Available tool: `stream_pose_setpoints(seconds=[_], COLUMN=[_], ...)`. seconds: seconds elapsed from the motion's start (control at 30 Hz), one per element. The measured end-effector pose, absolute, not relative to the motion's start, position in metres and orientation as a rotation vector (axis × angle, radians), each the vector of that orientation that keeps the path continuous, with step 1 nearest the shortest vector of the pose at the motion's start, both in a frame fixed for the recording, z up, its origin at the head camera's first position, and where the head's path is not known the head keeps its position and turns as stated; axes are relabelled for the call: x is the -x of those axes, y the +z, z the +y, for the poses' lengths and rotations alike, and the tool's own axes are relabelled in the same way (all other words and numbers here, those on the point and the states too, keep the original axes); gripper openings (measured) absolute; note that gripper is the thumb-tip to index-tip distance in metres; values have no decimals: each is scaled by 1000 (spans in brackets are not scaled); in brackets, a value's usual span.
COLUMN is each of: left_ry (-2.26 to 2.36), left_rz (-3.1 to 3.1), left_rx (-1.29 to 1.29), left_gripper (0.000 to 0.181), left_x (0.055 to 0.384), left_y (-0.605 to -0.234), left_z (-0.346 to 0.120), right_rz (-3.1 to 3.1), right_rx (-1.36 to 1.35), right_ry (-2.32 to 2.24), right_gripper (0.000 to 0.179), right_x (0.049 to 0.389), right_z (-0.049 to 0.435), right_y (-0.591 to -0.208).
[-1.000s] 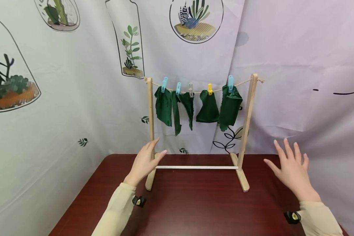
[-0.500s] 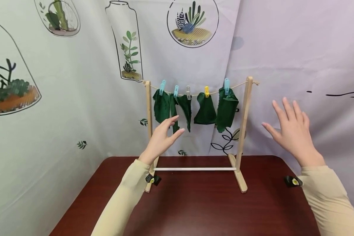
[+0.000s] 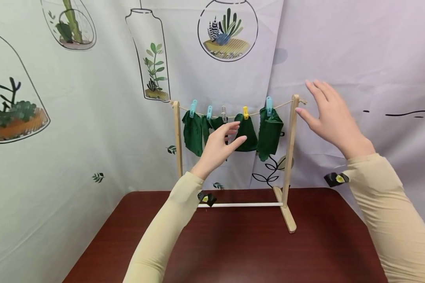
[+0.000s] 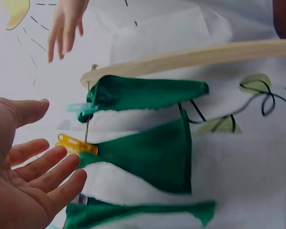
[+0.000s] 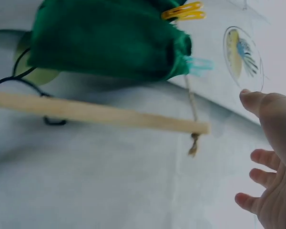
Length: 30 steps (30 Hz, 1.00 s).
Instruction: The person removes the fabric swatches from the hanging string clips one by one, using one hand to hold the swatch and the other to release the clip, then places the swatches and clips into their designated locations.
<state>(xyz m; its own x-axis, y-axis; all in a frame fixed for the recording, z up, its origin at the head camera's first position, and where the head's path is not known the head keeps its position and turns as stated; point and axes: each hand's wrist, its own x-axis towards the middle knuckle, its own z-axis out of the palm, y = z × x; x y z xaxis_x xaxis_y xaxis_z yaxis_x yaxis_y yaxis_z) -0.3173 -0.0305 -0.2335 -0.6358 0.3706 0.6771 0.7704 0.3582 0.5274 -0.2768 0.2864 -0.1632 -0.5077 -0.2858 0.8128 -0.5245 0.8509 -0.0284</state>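
Note:
Several dark green cloths hang by clothespins from a string on a small wooden rack. My left hand [image 3: 217, 149], fingers loosely bent and thumb apart, is in front of the middle cloths and holds nothing. In the left wrist view it is near the yellow clothespin [image 4: 76, 143] on a green cloth [image 4: 148, 155]. My right hand [image 3: 334, 118] is spread beside the top of the rack's right post [image 3: 290, 149], near the rightmost green cloth [image 3: 270, 133] and its blue clothespin [image 3: 269, 106]. Its fingers are empty in the right wrist view. A grey clothespin [image 3: 224, 114] sits mid-string.
The rack stands on a dark red-brown table [image 3: 269, 251], its white crossbar [image 3: 248, 204] low between the feet. A printed curtain [image 3: 375, 51] hangs close behind. The string's knotted end [image 5: 194, 145] juts past the right post. Black bands [image 3: 336, 179] are at both wrists.
Both hands have risen. The left has moved right, from the left post to the middle cloths; the right has come up and leftward toward the right post's top. The cloths hang as before.

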Motion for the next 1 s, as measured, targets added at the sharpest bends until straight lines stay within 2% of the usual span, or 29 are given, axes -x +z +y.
stream_pose_setpoints(seconds=[0.37, 1.0], left_ry=[-1402, -1358], left_rz=[-2183, -2199], left_rx=[928, 840], left_gripper=[50, 39], left_x=[336, 360], left_y=[-222, -221], left_z=[11, 60], right_rz=[-2319, -2627], right_rx=[-594, -641], right_ry=[489, 601], right_gripper=[63, 58], right_x=[292, 320], right_z=[255, 231], right_y=[-126, -117])
